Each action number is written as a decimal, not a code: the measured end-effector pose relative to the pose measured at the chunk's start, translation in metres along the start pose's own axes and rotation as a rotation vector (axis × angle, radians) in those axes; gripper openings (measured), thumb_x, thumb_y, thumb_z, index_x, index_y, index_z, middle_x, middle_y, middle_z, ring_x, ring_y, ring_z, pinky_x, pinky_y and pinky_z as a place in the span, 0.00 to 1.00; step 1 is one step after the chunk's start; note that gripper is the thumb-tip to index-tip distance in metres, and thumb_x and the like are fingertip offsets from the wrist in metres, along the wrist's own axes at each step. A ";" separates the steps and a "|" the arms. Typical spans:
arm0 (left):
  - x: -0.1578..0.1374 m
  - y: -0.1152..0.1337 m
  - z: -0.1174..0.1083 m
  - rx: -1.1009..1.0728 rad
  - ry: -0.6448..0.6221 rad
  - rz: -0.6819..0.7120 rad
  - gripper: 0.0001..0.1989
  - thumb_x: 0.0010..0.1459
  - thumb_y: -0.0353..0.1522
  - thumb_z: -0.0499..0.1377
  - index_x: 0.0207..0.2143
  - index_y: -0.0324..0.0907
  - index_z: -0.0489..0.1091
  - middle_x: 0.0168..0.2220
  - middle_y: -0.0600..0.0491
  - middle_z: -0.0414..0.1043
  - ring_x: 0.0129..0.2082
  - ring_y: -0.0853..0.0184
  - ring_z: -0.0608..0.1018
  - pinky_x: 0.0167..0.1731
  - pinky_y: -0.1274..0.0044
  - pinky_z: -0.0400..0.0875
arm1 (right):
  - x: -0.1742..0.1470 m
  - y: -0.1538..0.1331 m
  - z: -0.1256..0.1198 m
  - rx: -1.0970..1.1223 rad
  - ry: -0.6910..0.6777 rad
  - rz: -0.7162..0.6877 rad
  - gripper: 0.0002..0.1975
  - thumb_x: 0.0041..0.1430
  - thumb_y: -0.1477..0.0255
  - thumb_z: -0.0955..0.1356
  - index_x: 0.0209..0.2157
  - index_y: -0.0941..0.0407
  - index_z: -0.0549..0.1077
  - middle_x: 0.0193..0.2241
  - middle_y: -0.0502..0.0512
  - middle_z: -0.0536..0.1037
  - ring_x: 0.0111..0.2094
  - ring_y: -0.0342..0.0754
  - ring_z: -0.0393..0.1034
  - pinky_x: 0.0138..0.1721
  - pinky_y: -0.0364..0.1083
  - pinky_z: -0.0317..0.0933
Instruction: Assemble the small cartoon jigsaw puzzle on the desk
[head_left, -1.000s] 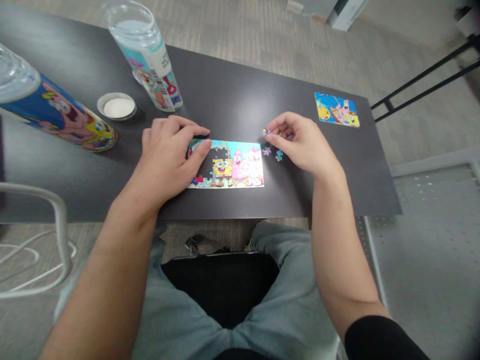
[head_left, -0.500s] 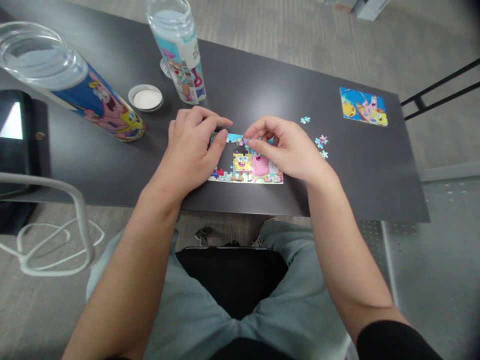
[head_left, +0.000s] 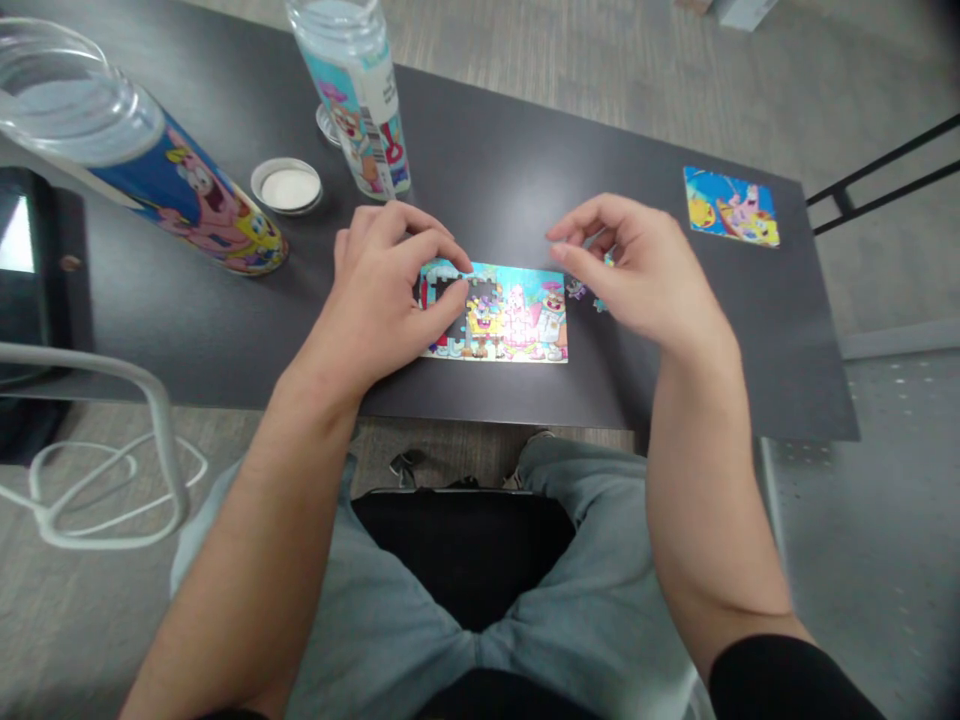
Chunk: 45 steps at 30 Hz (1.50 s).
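A small cartoon jigsaw puzzle lies partly assembled on the dark table, with a gap in its upper left part. My left hand rests over the puzzle's left end, thumb and index finger apart beside the gap, with nothing seen between them. Just above and right of the puzzle is my right hand, its thumb and index tips slightly apart; I see no piece there. A loose puzzle piece lies at the puzzle's right edge. Another loose piece shows under my right hand, which hides part of this area.
A clear jar with a blue cartoon label and a second clear jar stand at the left. A round lid lies between them. The cartoon picture card is at the far right. A white cable loops at lower left.
My right hand has moved right, off the puzzle, uncovering its right side. More pieces now show in the upper middle of the puzzle. My left hand has stayed, its index finger bending down slightly.
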<state>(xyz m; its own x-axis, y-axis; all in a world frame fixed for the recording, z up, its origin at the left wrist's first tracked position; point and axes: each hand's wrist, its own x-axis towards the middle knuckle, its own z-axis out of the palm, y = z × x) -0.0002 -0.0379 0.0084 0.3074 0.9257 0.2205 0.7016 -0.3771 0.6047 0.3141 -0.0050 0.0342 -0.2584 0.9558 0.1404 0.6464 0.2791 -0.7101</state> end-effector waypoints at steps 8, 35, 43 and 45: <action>-0.001 -0.001 0.003 0.017 -0.028 0.032 0.11 0.74 0.48 0.69 0.49 0.59 0.89 0.69 0.50 0.83 0.75 0.37 0.74 0.76 0.33 0.67 | -0.015 0.017 -0.026 -0.038 0.013 0.032 0.09 0.70 0.61 0.83 0.48 0.47 0.90 0.42 0.55 0.89 0.37 0.55 0.75 0.42 0.56 0.73; -0.002 0.002 0.003 0.003 -0.042 0.026 0.14 0.72 0.50 0.72 0.56 0.62 0.89 0.67 0.49 0.84 0.76 0.34 0.74 0.78 0.36 0.70 | -0.003 -0.025 0.038 0.130 -0.211 -0.004 0.13 0.64 0.58 0.88 0.39 0.42 0.85 0.46 0.56 0.84 0.47 0.62 0.74 0.60 0.69 0.77; 0.000 0.005 0.002 -0.011 -0.053 0.003 0.18 0.71 0.50 0.70 0.59 0.58 0.88 0.68 0.47 0.84 0.75 0.31 0.75 0.77 0.32 0.69 | -0.005 -0.014 0.043 0.069 -0.183 -0.089 0.05 0.72 0.63 0.84 0.47 0.44 0.90 0.46 0.57 0.86 0.42 0.59 0.75 0.53 0.65 0.77; 0.000 0.005 0.002 -0.012 -0.065 -0.014 0.20 0.72 0.51 0.69 0.59 0.57 0.88 0.69 0.48 0.84 0.75 0.32 0.74 0.78 0.32 0.67 | -0.004 -0.012 0.045 0.056 -0.174 -0.118 0.05 0.73 0.67 0.82 0.48 0.46 0.90 0.46 0.56 0.86 0.42 0.57 0.76 0.53 0.63 0.77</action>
<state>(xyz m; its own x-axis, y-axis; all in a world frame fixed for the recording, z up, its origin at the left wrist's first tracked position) 0.0048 -0.0404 0.0096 0.3388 0.9267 0.1625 0.6985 -0.3634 0.6165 0.2751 -0.0168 0.0110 -0.4534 0.8849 0.1067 0.5648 0.3779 -0.7336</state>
